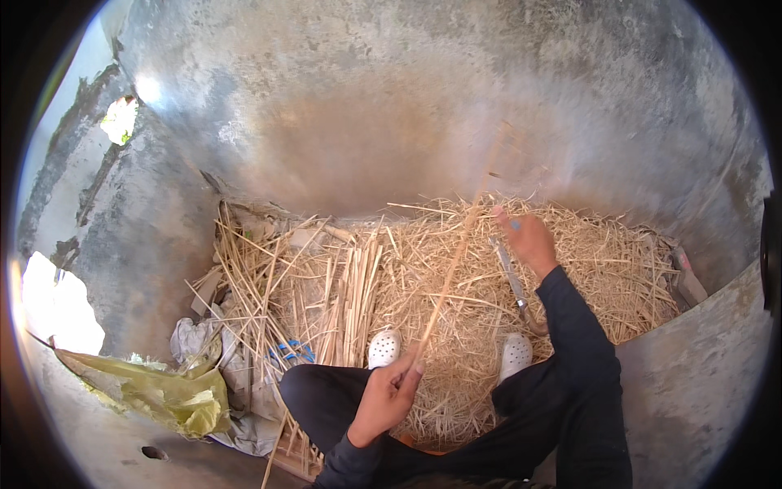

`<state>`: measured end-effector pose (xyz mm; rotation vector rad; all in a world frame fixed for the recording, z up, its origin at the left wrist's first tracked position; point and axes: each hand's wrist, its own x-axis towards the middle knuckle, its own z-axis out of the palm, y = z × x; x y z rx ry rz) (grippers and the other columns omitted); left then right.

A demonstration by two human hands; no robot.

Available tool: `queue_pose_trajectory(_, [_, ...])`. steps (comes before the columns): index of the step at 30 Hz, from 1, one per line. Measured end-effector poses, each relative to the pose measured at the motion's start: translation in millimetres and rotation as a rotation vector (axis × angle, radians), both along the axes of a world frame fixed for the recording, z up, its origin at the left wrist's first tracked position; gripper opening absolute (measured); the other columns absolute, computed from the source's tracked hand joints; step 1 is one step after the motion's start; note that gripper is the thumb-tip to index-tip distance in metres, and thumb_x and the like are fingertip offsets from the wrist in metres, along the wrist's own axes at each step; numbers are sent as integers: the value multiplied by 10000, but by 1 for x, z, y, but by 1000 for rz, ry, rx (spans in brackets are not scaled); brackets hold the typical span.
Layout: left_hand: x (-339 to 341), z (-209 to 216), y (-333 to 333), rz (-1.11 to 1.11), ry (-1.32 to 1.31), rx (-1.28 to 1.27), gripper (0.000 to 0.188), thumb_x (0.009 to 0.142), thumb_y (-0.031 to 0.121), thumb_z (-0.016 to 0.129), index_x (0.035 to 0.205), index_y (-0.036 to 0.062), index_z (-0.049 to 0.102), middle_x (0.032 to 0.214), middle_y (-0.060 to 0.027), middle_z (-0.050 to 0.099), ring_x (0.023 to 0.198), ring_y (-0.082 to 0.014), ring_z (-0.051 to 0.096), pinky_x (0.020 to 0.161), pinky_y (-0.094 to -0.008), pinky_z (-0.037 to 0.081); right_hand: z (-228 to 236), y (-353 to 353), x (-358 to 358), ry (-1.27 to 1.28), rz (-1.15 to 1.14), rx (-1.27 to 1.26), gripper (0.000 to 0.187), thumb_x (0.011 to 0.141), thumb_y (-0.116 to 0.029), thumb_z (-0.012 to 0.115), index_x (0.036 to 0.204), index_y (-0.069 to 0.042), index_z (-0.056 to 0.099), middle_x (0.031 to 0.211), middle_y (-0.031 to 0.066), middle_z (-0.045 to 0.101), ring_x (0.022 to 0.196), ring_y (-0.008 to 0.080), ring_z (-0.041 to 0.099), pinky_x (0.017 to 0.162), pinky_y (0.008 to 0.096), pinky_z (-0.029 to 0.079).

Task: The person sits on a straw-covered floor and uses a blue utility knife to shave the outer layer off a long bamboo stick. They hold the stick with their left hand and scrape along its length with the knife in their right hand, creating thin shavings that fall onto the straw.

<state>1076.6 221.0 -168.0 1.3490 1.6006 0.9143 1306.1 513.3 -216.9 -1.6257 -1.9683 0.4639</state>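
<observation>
My left hand [389, 398] is closed around the lower end of a long thin tan stick [450, 281], probably cane or split bamboo. The stick slants up and away to the right, its far end smeared by motion. Just right of its upper half is my right hand [529, 240], with curled fingers and a small blue spot on one of them. What those fingers hold, if anything, I cannot make out. Below that hand a knife with a narrow metal blade [510, 273] and a curved brown handle [535, 321] lies over the straw, next to my right forearm.
Loose straw-like shavings [603, 265] cover the floor along a concrete wall [342, 122]. Several pale sticks [352, 285] lie left of my feet, in white clogs [384, 349]. A blue item [292, 352], a yellowish plastic sheet [155, 387] and grey-white sacking [194, 338] are further left.
</observation>
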Motion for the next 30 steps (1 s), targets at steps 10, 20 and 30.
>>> queue_pose_trajectory(10, [-7, 1, 24, 120, 163, 208, 383, 975, 143, 556, 1335, 13, 548, 680, -68, 571, 546, -79, 460, 521, -267, 396, 30, -119, -76, -50, 542, 353, 762, 787, -804, 498, 544, -94, 629, 446, 98, 524, 389, 263, 546, 401, 379, 417])
queue_pose_trajectory(20, [-9, 19, 10, 61, 487, 247, 403, 887, 65, 581, 1284, 2, 577, 659, -227, 569, 570, -373, 611, 510, -399, 457, 26, -55, -62, -134, 255, 348, 747, 820, -798, 461, 532, -126, 615, 446, 56, 522, 365, 209, 508, 381, 355, 377])
queue_pose_trajectory(30, [-2, 12, 5, 62, 454, 341, 413, 878, 52, 585, 1286, -5, 563, 650, -211, 578, 560, -356, 614, 512, -399, 465, 23, -86, -71, -38, 487, 566, 736, 759, -822, 523, 486, -139, 538, 420, 44, 488, 371, 227, 522, 379, 363, 387])
